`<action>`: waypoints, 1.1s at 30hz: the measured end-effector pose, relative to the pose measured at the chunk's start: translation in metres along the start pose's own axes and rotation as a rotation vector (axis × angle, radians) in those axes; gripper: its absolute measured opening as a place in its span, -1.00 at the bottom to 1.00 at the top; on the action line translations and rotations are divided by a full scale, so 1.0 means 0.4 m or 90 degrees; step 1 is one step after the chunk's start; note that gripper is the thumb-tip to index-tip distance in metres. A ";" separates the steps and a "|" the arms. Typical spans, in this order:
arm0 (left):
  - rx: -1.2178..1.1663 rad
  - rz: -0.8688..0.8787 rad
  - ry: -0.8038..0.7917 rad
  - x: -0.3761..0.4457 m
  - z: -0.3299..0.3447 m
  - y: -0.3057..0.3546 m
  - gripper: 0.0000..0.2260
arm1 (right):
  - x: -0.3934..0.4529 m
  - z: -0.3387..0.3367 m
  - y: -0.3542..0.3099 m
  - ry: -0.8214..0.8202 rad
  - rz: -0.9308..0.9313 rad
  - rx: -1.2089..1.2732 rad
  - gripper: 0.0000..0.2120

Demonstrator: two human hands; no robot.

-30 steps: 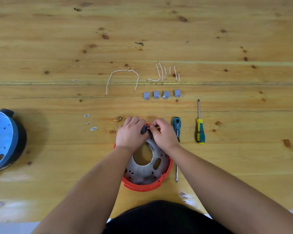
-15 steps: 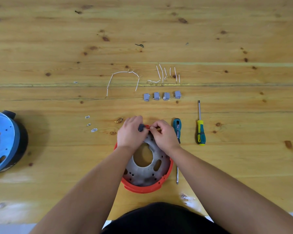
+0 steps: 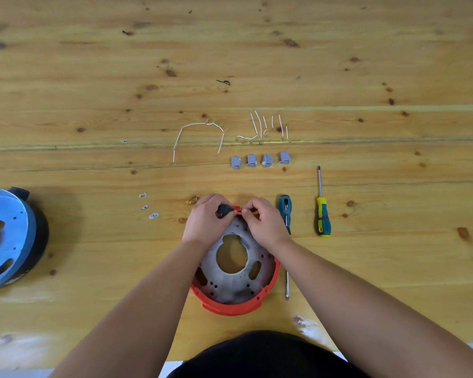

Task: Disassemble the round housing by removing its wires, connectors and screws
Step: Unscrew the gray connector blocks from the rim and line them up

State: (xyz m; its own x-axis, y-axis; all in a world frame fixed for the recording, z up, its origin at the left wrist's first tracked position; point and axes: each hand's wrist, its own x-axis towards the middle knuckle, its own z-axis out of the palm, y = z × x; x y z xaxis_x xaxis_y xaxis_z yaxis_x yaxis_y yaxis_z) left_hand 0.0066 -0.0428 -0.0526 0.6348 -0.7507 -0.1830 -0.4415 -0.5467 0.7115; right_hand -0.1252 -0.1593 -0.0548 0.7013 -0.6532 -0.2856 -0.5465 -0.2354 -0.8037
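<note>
Head view: the round housing (image 3: 234, 282) sits near the person on the tabletop (image 3: 366, 64). Left hand (image 3: 206, 222) pinches a small black part (image 3: 224, 210) at its far rim; right hand (image 3: 265, 223) pinches beside it. Likely freeing a connector; next, a steady pull outward.

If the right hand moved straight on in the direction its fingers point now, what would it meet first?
The right hand points up-left over the housing's red rim, so it would probably meet first the small black part held by the left hand, then that hand's fingers. They already look nearly touching; depth is unclear.
</note>
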 end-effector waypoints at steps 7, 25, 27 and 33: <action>-0.099 -0.068 0.014 -0.019 -0.036 0.009 -0.74 | 0.013 -0.035 -0.027 -0.073 0.052 -0.008 -0.92; -0.710 -0.325 0.028 0.010 -0.056 0.038 -0.83 | 0.090 -0.062 -0.130 -0.083 -0.151 -0.065 -0.78; -0.666 -0.329 0.040 0.036 -0.063 0.034 -0.81 | 0.107 -0.058 -0.136 -0.082 -0.141 -0.066 -0.75; -0.548 -0.402 0.100 0.148 -0.077 0.003 -0.84 | 0.160 -0.077 -0.115 -0.078 -0.074 -0.175 -0.63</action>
State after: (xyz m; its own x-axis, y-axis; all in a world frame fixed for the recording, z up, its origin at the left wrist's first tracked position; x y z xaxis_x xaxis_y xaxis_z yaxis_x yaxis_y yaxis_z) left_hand 0.0632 -0.0767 -0.0415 0.6924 -0.3351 -0.6390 0.5498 -0.3286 0.7680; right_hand -0.0693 -0.2125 -0.0198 0.8070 -0.5230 -0.2743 -0.5512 -0.5003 -0.6678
